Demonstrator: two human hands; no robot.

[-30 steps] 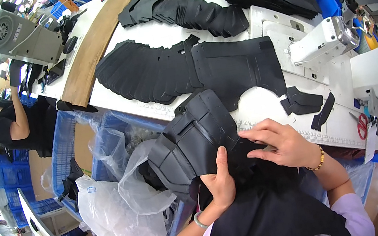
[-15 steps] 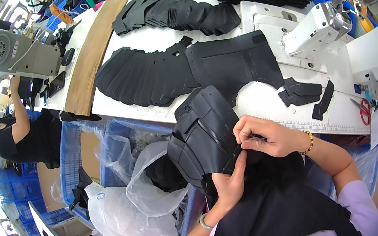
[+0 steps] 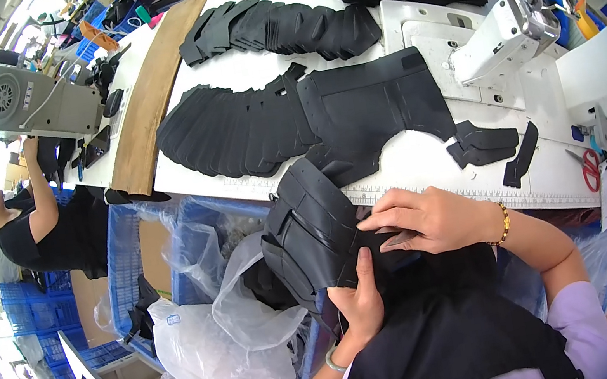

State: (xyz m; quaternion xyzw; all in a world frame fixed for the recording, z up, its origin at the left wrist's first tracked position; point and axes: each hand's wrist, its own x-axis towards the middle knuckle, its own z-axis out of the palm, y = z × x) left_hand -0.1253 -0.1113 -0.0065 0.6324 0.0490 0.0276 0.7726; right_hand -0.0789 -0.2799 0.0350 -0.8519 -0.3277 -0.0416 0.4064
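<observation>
My left hand grips the lower edge of a black stitched panel piece, thumb on top and fingers hidden beneath. The piece is curved, layered and leather-like, held tilted just off the table's front edge. My right hand is at the piece's right edge, fingers pinched together. Something thin, dark and pointed shows under those fingers, too small to name. Beyond the piece lie a large black cut panel and a fanned row of black pieces. Two small black pieces rest on the right.
A sewing machine stands at the right of the white table, with red scissors near its edge. More black pieces lie farther back. Blue crates with plastic bags stand below left. Another person works at far left.
The black piece has tipped and moved slightly down and left with my left hand. My right hand has shifted its fingers along the edge, and a thin dark pointed thing now shows under them.
</observation>
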